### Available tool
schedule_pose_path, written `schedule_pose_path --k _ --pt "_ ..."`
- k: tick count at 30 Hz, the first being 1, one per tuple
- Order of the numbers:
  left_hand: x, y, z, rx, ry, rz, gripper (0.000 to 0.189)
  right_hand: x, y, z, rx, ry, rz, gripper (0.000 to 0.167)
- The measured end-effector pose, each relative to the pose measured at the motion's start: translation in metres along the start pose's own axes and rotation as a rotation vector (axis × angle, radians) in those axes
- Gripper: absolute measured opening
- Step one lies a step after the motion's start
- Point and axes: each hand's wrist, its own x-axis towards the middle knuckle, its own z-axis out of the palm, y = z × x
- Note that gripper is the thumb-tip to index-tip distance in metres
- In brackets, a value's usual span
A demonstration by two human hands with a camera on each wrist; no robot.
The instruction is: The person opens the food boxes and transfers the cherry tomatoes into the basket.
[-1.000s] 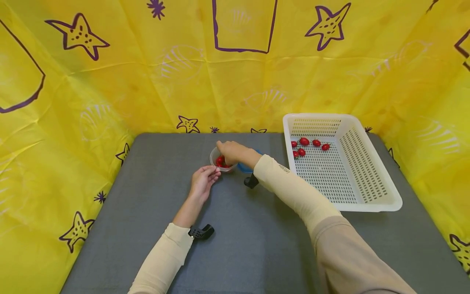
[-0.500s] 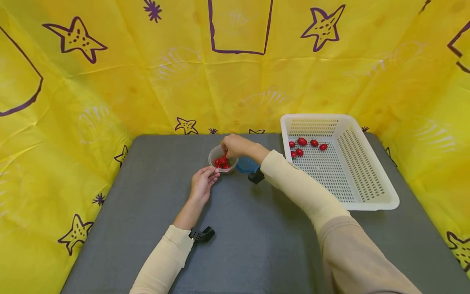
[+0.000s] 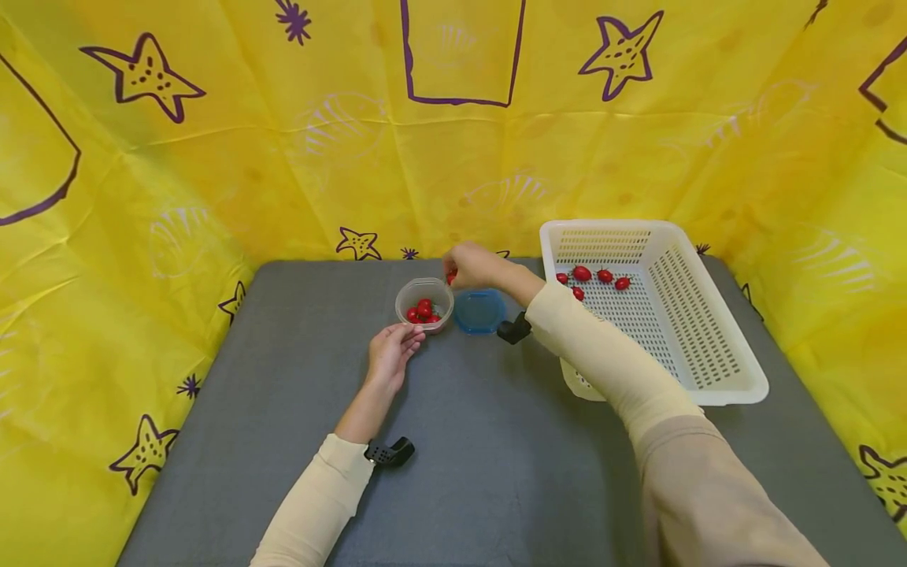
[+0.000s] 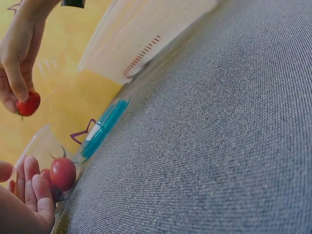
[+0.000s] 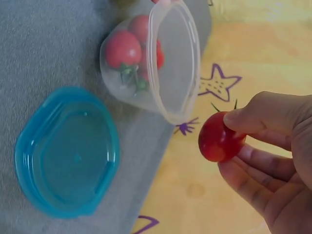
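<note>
My right hand [image 3: 473, 266] pinches a red cherry tomato [image 5: 222, 137] between thumb and fingertips, raised beyond the right side of a clear plastic container [image 3: 404, 298]. Several cherry tomatoes [image 3: 423, 310] lie inside that container, some with green stems. At its near rim, my left hand [image 3: 392, 353] holds the edge between thumb and fingers. The left wrist view shows the left fingers [image 4: 30, 183] against the container's side, with the held tomato above. Just right of the container, a blue lid [image 3: 480, 313] lies flat on the table.
A white slotted basket [image 3: 737, 346] stands at the right of the grey table [image 3: 453, 472], with several cherry tomatoes [image 3: 582, 273] at its far left. My right forearm crosses over its near left corner. A yellow patterned cloth [image 3: 453, 173] hangs around the back and sides.
My right hand has risen out of the container with a cherry tomato and moved right, uncovering the container's opening and the blue lid. The left hand has stayed at the rim.
</note>
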Motion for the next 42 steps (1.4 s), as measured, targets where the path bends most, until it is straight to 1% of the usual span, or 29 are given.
schedule_pose_path --k 7,17,21,25,32,42 --pt "0.001 -0.001 0.0 0.0 -0.005 -0.009 0.005 -0.011 0.008 -0.015 0.045 0.052 0.019 0.018" --pt "0.004 -0.002 -0.002 -0.026 -0.002 -0.021 0.006 -0.02 0.023 -0.034 0.008 0.15 0.032 0.018" --pt "0.006 -0.001 -0.003 -0.023 -0.014 -0.035 0.006 -0.024 0.029 -0.04 -0.006 0.164 0.058 0.019" --pt "0.006 -0.001 -0.005 -0.016 -0.03 -0.042 0.005 -0.031 0.034 -0.046 0.003 0.169 0.082 0.02" --pt "0.006 -0.001 -0.005 -0.016 -0.02 -0.058 0.006 -0.044 0.043 -0.056 0.038 0.181 0.134 0.017" --pt "0.006 0.0 -0.006 0.017 -0.013 -0.068 0.007 -0.063 0.066 -0.064 0.067 0.226 0.2 0.023"
